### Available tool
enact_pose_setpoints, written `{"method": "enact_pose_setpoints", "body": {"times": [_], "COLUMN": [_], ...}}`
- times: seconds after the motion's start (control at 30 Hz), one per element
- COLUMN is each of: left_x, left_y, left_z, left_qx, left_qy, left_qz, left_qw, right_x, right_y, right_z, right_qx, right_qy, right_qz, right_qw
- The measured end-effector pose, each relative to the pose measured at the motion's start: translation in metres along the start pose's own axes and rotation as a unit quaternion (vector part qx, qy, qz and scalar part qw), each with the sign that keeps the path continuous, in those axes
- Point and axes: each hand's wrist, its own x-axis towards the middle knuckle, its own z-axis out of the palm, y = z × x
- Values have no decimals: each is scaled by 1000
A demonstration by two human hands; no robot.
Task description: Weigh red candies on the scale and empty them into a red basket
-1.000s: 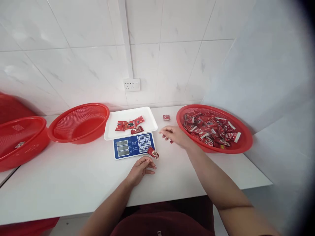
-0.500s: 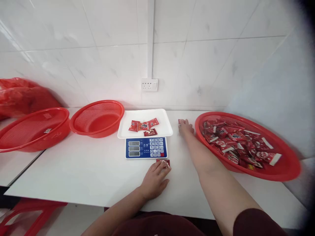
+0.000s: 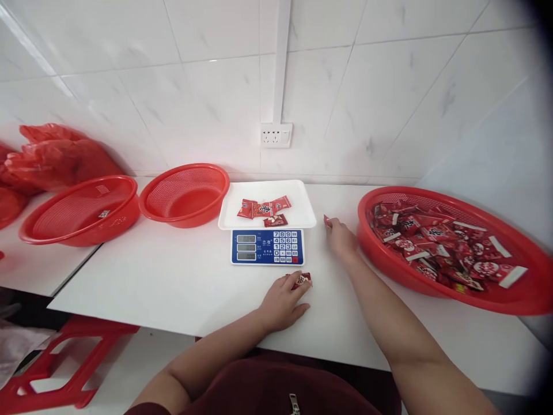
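Observation:
My left hand [image 3: 283, 302] lies on the table just in front of the scale, fingers stretched out over a small dark red snack packet [image 3: 305, 278]. To the right of the scale, my right hand [image 3: 343, 237] pinches another small red snack packet [image 3: 327, 221], mostly covered by the fingers. The blue-and-white digital scale [image 3: 267, 246] carries a white tray [image 3: 233, 196]. Several red packets [image 3: 265, 210] lie together on that tray. Close by my right forearm stands a red basket [image 3: 367, 248] heaped with similar packets [image 3: 436, 233].
Two more red baskets [image 3: 185, 218] [image 3: 78, 233] stand left of the scale, the farther one with a small label inside. Red plastic bags [image 3: 64, 158] are piled at the far left. A red stool [image 3: 73, 357] is below the table edge. Behind are a tiled wall and a socket [image 3: 276, 135].
The whole view has shifted a little. My right hand has drawn slightly nearer to me with its packet, which now looks tilted. My left hand stays over its packet.

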Motion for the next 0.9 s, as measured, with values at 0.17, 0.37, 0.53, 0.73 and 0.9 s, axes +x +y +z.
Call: {"method": "enact_pose_setpoints", "body": {"times": [0.17,0.37,0.53,0.73,0.9], "left_x": [-2,-2,-5,-9,-8], "left_y": [0,-4,-4,-4,-3], "left_z": [-4,1,2,-6,-9], "left_qx": [7,-3,-18,-141,-223], "left_qy": [-9,27,50,54,35], "left_qz": [33,58,32,-30,-98], "left_qw": [999,998,998,988,969], "right_x": [-18,-14,-33,-93,-138], "right_y": [-27,-91,-107,-56,-12], "right_z": [-35,-75,-83,-59,-18], "right_qx": [205,263,281,460,539], "right_qy": [135,166,109,30,-85], "right_qz": [-51,-228,-281,-166,-30], "right_qw": [968,923,911,872,837]}}
